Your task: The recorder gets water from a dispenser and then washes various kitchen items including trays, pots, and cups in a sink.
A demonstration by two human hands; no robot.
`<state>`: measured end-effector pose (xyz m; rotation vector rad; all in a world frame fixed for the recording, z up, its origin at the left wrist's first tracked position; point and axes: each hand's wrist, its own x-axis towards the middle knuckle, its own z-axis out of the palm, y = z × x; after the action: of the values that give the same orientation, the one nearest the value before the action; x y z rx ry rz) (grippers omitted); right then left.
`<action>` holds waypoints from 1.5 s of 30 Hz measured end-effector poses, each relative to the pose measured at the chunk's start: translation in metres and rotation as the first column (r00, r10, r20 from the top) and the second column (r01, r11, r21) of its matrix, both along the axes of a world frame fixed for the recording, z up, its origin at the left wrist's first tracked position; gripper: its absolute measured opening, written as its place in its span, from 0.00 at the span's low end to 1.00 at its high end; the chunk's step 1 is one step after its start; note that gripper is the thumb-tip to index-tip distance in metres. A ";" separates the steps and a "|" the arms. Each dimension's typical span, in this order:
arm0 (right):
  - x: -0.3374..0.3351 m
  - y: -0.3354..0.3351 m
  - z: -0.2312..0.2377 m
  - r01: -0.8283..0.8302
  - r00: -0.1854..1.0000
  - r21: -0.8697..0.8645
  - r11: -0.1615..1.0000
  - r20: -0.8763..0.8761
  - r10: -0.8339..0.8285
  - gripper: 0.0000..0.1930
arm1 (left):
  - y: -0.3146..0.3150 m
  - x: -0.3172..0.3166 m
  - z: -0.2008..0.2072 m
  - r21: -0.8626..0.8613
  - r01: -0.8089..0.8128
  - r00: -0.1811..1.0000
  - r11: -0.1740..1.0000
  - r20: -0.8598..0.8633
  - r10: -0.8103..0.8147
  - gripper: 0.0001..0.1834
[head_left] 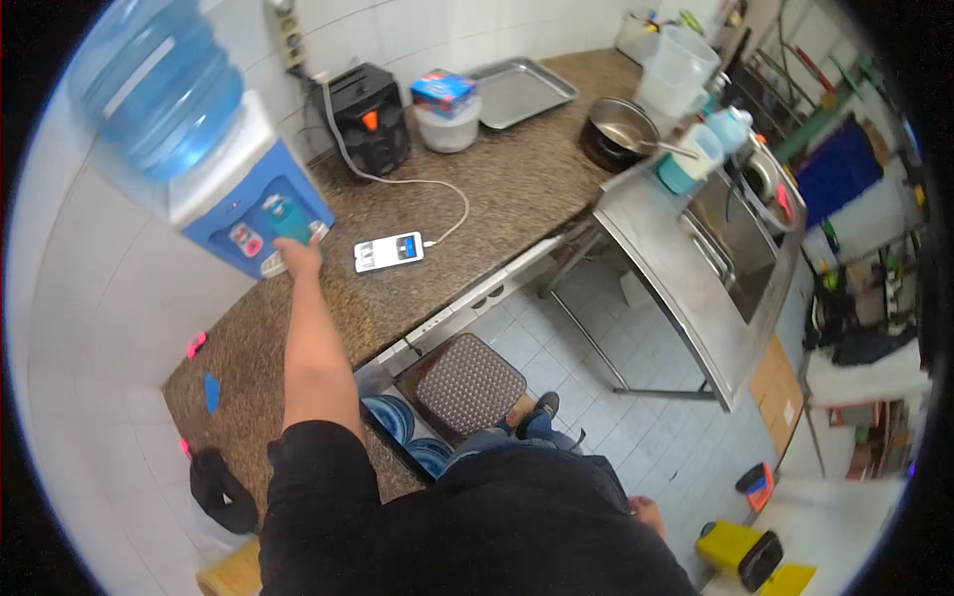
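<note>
water dispenser (221, 238) at ten o'clock on a speckled counter (512, 189); in its front bay, a teal container (285, 213). the left hand (301, 258) appears curled closed around it, likely to steady it where water would pour. at five o'clock, the right hand (648, 517) hangs low beside the body, its grip hidden, so i cannot tell. nearer centre at ten, a phone (389, 252) lies flat, plugged into a white cable (460, 194), presumably charging.
</note>
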<state>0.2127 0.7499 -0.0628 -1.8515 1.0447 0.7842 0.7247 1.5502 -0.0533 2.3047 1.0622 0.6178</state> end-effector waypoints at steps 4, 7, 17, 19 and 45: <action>0.014 0.015 0.023 -0.075 0.996 -0.034 0.997 -0.055 0.073 0.13 | -0.021 -0.020 0.040 -0.042 -0.057 0.998 0.997 -0.037 0.055 0.43; 0.014 0.013 0.020 0.000 0.998 -0.013 1.000 -0.063 -0.001 0.12 | -0.014 -0.023 0.040 -0.048 -0.079 0.995 0.996 -0.066 0.075 0.44; 0.018 0.006 0.011 0.020 0.998 0.006 1.000 -0.067 -0.019 0.12 | -0.012 -0.017 0.033 -0.057 -0.048 0.998 0.997 -0.035 0.046 0.45; 0.015 0.004 0.007 0.041 0.998 0.031 0.999 -0.053 -0.040 0.12 | -0.015 -0.017 0.037 -0.083 -0.066 0.996 0.994 -0.059 0.061 0.47; 0.064 -0.178 -0.065 -0.516 0.857 -0.111 0.849 -0.084 0.509 0.17 | -0.108 -0.105 0.062 -0.126 0.058 0.944 0.990 0.331 -0.014 0.48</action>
<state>0.2762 0.5715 -0.1280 -2.2751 0.6357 1.0969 0.6193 1.4424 0.0088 2.0112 0.8719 0.8552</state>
